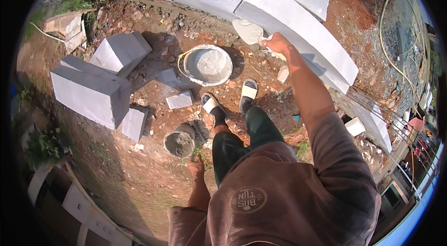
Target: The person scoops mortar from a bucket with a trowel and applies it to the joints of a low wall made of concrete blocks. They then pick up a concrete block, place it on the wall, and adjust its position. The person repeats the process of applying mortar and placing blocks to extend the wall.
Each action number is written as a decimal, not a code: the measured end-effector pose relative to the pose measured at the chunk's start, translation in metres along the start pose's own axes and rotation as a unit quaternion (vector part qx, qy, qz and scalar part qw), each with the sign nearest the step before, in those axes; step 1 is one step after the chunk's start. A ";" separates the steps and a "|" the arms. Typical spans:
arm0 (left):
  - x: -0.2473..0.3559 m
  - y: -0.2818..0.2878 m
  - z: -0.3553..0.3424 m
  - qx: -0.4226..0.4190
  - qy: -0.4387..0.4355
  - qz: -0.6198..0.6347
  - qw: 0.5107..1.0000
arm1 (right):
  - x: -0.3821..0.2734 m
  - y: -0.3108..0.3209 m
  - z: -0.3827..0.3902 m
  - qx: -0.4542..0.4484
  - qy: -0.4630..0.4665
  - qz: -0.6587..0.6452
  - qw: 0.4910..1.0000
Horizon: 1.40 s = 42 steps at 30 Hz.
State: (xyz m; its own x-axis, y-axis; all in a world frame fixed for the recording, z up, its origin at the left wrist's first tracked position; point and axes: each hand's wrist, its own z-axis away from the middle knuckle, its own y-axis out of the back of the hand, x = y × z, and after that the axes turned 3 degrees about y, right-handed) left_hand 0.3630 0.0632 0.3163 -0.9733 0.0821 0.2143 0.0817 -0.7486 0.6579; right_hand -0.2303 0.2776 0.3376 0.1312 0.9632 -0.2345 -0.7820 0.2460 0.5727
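My right hand (278, 44) is closed around the handle of a trowel (249, 31). Its broad, pale, mortar-smeared blade is beside the inner face of a low wall of light grey blocks (284, 22); whether it touches the wall I cannot tell. My left hand (196, 167) hangs low with nothing seen in it, its fingers apart, close to a small bucket (179, 142) with grey residue inside. Ahead of my feet stands a wide tub (208, 65) of wet grey mortar with a yellow handle at its left.
Stacked large grey blocks (91, 92) stand on the left, with a smaller block piece (180, 99) near the tub. Rubble litters the reddish soil (153, 176). Beyond the wall at right lie a pale hose (382, 27) and thin rods (396, 129).
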 end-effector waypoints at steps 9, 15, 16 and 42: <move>-0.024 0.016 0.002 0.011 0.002 0.006 1.000 | -0.024 -0.002 0.038 0.038 0.051 -0.078 0.995; -0.034 0.025 -0.009 -0.019 -0.010 0.069 0.997 | -0.016 -0.012 0.112 0.052 0.090 -0.162 0.981; -0.029 0.031 -0.008 -0.019 -0.004 0.066 0.998 | -0.011 -0.019 0.124 0.078 0.095 -0.166 0.978; -0.122 0.101 -0.020 -0.028 0.003 0.088 0.996 | -0.047 -0.121 0.094 0.441 -0.065 -0.111 0.888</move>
State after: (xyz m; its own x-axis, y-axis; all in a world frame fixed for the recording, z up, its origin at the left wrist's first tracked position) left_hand 0.4853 -0.0355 0.3419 -0.9459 -0.0574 0.3193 0.2396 -0.7870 0.5685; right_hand -0.0844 0.2126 0.3526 0.3370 0.8707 -0.3583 0.0462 0.3648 0.9299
